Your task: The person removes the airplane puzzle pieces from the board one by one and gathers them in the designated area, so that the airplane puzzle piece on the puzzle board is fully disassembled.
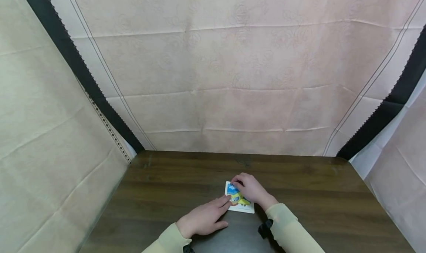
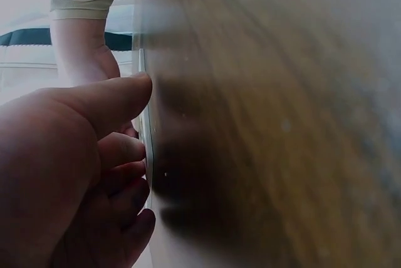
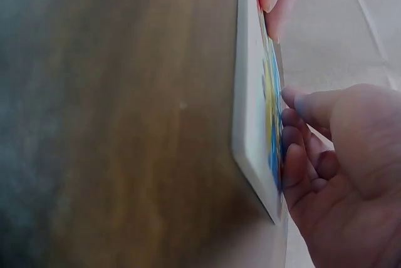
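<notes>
A small white-bordered picture board (image 1: 244,208) with a blue and yellow picture lies flat on the table. At its left edge rests my left hand (image 1: 207,215), fingers extended with their tips on the border and thumb spread on the near side. In the left wrist view those fingertips (image 2: 136,150) line up along the board's thin edge. My right hand (image 1: 252,188) arches over the upper part of the picture. Its fingers (image 3: 294,161) are curled close to the picture in the right wrist view, with a bluish patch at the thumb tip; I cannot tell whether they pinch anything.
The dark wooden table (image 1: 173,182) extends around the board on all sides. Pale fabric walls (image 1: 233,79) with black edge strips (image 1: 96,94) enclose its back and sides. A dark wrist strap with a device (image 1: 265,229) sits on the right sleeve.
</notes>
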The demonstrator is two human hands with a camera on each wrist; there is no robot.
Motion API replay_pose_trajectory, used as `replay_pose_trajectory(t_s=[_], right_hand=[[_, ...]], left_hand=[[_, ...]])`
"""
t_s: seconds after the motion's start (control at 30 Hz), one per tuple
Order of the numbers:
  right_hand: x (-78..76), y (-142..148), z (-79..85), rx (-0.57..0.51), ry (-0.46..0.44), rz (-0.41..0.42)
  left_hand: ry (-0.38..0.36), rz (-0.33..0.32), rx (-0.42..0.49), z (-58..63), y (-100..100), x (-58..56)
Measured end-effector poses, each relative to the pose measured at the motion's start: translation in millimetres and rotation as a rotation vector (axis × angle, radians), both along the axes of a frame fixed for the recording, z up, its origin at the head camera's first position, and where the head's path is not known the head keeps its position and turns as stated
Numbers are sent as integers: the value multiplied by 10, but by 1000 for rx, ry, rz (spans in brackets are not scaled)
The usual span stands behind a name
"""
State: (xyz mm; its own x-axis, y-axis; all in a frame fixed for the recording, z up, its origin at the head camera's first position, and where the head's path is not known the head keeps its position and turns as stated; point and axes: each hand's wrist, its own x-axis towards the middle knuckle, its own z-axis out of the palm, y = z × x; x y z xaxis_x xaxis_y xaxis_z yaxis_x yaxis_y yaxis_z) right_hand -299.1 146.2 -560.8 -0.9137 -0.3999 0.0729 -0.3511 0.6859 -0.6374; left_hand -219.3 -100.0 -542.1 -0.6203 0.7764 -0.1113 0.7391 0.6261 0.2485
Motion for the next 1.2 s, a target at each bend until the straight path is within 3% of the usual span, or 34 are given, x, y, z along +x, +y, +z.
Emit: replay_pose_trajectory(t_s=[0.47,0.8,1.2], right_hand=[[17,-66,62,83,46,18],[20,-132,157,141,82,38],[-13,-138,101,73,-16,-10]], left_hand=[[-31,5,-3,6,8,-38],[-7,-8,-3,25,15,-7],[-36,0,1,57,50,44]])
